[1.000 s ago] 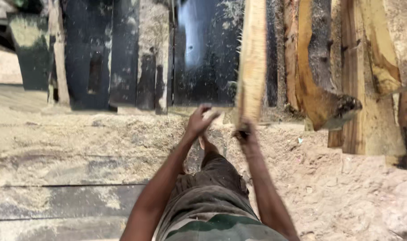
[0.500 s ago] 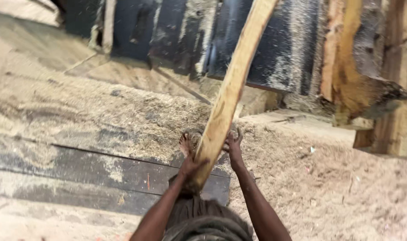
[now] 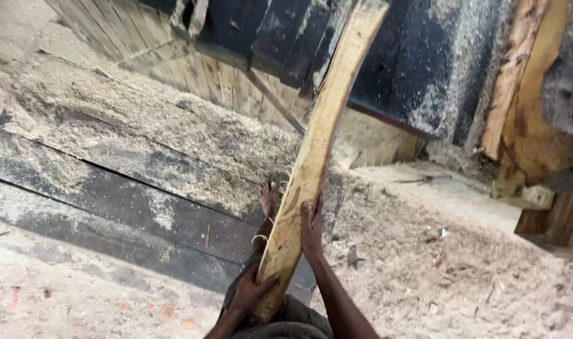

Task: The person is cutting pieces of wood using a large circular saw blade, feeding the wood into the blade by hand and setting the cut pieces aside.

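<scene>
Head view looks straight down on a long rough-sawn wooden plank (image 3: 311,157) that leans up and away, its near end low by the person's lap and its far end up against the dark boards of the wall (image 3: 418,56). Left hand (image 3: 252,290) cups the bottom end, fingers curled round the edge; right hand (image 3: 311,227) sits higher up on the right side, fingers wrapped over the face of it — both closed on the wood. A bare foot (image 3: 269,199) shows just left of the plank.

My take on handling it well: keep the hands spread like that, low one carrying the weight, upper one steering, and watch for splinters along the ragged edge.

Wood is pale yellow, slightly curved, with fibrous edges and a darker streak near the bottom. Sawdust (image 3: 424,270) lies thick over the floor, soft and clumpy, and dark floorboards (image 3: 129,207) show through it. Off to the right — bark-edged slabs (image 3: 525,107), orange-brown and uneven.
</scene>
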